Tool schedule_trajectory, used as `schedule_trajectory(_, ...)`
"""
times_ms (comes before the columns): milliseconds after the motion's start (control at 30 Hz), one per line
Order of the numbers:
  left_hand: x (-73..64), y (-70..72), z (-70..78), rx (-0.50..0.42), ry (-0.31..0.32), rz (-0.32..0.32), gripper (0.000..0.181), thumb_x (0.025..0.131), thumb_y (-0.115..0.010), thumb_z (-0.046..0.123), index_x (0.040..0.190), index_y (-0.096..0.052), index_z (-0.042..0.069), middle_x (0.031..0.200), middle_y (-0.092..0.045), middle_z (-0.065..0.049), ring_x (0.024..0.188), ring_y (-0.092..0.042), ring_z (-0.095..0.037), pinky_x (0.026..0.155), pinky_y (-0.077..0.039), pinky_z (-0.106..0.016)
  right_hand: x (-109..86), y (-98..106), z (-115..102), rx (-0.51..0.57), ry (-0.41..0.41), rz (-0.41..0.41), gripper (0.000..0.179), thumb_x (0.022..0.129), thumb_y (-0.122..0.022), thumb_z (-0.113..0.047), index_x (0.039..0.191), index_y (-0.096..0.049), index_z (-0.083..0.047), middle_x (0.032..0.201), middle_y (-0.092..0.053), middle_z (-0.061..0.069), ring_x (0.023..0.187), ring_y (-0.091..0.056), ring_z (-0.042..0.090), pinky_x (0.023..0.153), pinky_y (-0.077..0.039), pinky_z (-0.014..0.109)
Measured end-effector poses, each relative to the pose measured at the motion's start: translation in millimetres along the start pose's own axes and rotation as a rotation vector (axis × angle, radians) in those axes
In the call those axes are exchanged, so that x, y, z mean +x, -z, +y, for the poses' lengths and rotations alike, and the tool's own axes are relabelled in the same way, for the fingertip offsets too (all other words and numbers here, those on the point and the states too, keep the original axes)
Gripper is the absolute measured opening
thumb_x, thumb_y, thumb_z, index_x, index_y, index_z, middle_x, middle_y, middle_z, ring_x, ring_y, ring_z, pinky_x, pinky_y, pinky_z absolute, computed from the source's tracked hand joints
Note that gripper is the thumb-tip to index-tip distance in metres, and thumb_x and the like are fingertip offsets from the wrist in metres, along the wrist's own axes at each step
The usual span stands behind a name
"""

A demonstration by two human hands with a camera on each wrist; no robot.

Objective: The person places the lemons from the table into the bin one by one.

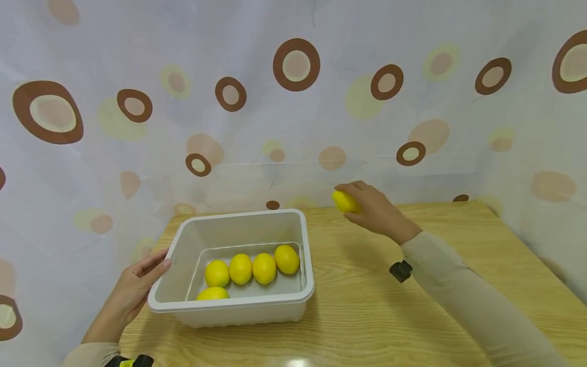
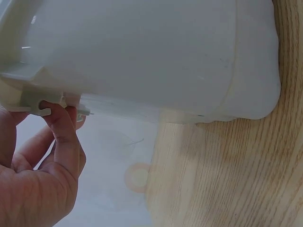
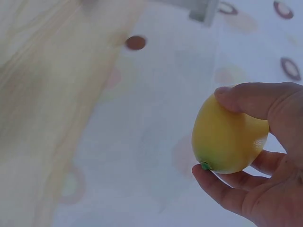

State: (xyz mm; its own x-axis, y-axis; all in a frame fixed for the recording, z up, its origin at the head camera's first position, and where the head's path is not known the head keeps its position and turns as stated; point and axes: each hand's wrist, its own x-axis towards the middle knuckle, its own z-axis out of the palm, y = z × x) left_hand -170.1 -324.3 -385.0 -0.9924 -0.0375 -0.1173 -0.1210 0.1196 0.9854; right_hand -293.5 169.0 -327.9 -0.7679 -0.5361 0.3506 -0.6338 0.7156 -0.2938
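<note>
A yellow lemon (image 3: 227, 135) with a small green stem end is held between the thumb and fingers of my right hand (image 1: 373, 209), raised over the table to the right of the white plastic bin (image 1: 238, 306). My left hand (image 1: 133, 290) grips the bin's left rim; in the left wrist view, its thumb and fingers (image 2: 64, 137) pinch the edge from both sides. Inside the bin, several lemons (image 1: 240, 268) lie on the bottom, most of them in a row, with one lemon (image 1: 213, 293) partly hidden behind the near wall.
The wooden table (image 1: 357, 316) carries the bin on its left half. Behind and on both sides hangs a pale curtain (image 1: 257, 137) printed with brown and beige circles, close to the table's far edge. Dark wrist straps (image 1: 401, 271) show at the sleeves.
</note>
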Motion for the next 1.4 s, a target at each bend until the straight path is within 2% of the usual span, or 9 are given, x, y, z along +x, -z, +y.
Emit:
schedule_trajectory(133,0.5,-0.2,1.3,0.008,-0.007,-0.004,0.058,0.098,-0.058,0.026,0.147,-0.036,0.006,0.107,-0.060,0.023,0.098,-0.059,0.001,0.080,-0.053,-0.021,20.8,5.7,-32.0,0.007,0.070,0.009,0.058,0.084,-0.073,-0.006,0.136,-0.049,-0.006,0.128,-0.052,0.020,0.105,-0.054,0.035,0.089,-0.049,0.050)
schedule_trajectory(400,0.3,-0.9,0.5,-0.024,-0.010,-0.001,0.044,0.097,-0.059,0.023,0.140,-0.049,0.017,0.106,-0.062,0.022,0.097,-0.060,0.000,0.079,-0.054,-0.021,53.2,16.8,-93.2,0.031,0.233,0.008,0.057,0.084,-0.074,-0.007,0.135,-0.051,-0.011,0.127,-0.053,0.017,0.106,-0.053,0.031,0.093,-0.048,0.043)
schedule_trajectory(667,0.9,0.1,0.8,-0.026,-0.008,-0.008,0.053,0.098,-0.058,0.023,0.146,-0.040,0.010,0.108,-0.062,0.023,0.098,-0.060,0.000,0.079,-0.053,-0.021,77.0,19.8,-139.0,0.033,0.344,-0.041,0.054,0.086,-0.073,-0.012,0.136,-0.051,-0.011,0.129,-0.053,0.012,0.112,-0.052,0.027,0.099,-0.045,0.037)
schedule_trajectory(867,1.1,-0.5,0.3,-0.041,-0.025,-0.020,0.047,0.098,-0.058,0.021,0.142,-0.046,0.014,0.108,-0.063,0.022,0.099,-0.060,0.000,0.080,-0.053,-0.021,88.2,7.6,-163.9,0.034,0.366,-0.109,0.055,0.086,-0.071,-0.012,0.137,-0.051,-0.015,0.131,-0.054,0.006,0.114,-0.053,0.020,0.100,-0.043,0.031)
schedule_trajectory(1033,1.6,-2.3,1.3,-0.031,-0.014,-0.016,0.049,0.097,-0.059,0.022,0.143,-0.045,0.012,0.107,-0.062,0.023,0.098,-0.060,0.000,0.080,-0.053,-0.021,93.7,-7.8,-177.7,0.014,0.374,-0.174,0.055,0.088,-0.070,-0.015,0.139,-0.050,-0.019,0.134,-0.053,0.004,0.114,-0.054,0.019,0.100,-0.044,0.030)
schedule_trajectory(1233,1.1,0.6,0.4,-0.036,-0.005,-0.012,0.046,0.097,-0.058,0.022,0.142,-0.048,0.017,0.107,-0.063,0.023,0.098,-0.060,0.001,0.080,-0.053,-0.021,97.0,-26.2,-185.7,0.010,0.352,-0.248,0.056,0.089,-0.069,-0.016,0.141,-0.048,-0.022,0.136,-0.052,0.002,0.113,-0.054,0.018,0.098,-0.045,0.029)
schedule_trajectory(1400,1.3,1.0,-0.7,-0.040,0.001,-0.011,0.045,0.098,-0.058,0.022,0.142,-0.048,0.019,0.107,-0.063,0.024,0.098,-0.060,0.001,0.079,-0.053,-0.020,101.1,-42.7,-184.1,0.006,0.310,-0.316,0.057,0.089,-0.069,-0.018,0.141,-0.046,-0.022,0.135,-0.052,0.002,0.114,-0.054,0.018,0.098,-0.045,0.029)
